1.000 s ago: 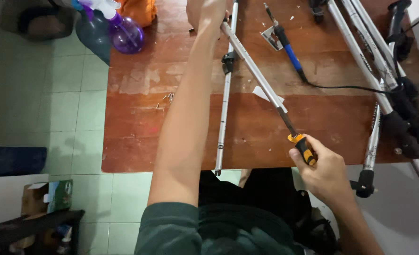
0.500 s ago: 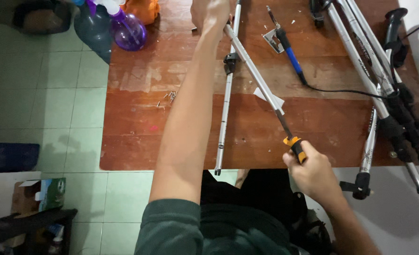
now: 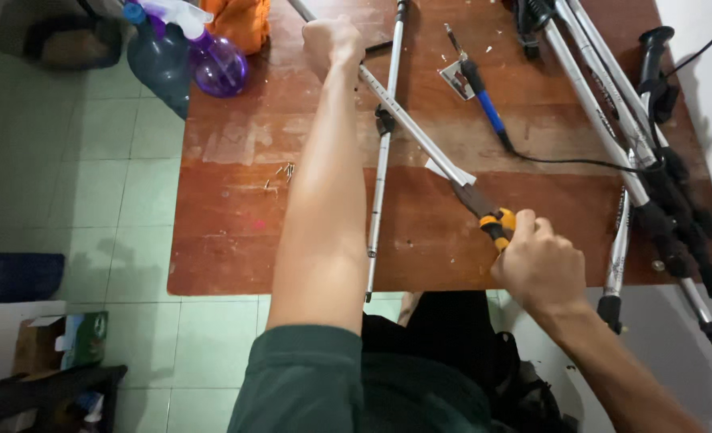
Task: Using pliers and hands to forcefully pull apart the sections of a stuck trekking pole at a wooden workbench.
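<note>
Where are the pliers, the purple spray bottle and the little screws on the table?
pliers [image 3: 484, 210], head view, on the dark jaws above the orange handle.
purple spray bottle [image 3: 218, 66], head view, on its round purple body.
little screws [image 3: 282, 171], head view, on the small pile.

This looks like a home workroom, a spare corner turned into a repair bench. A worn wooden table [image 3: 236, 240] with scuffed, paint-marked boards stands on pale green floor tiles [image 3: 75, 176]. Tools lie about on it: a blue-handled soldering iron [image 3: 484, 100] with its black cord, loose screws [image 3: 280, 172] and several trekking poles [image 3: 637, 128]. A purple spray bottle [image 3: 212, 56], an orange cloth [image 3: 240, 20] and a cardboard box [image 3: 59, 341] on the floor suit a household.
</note>
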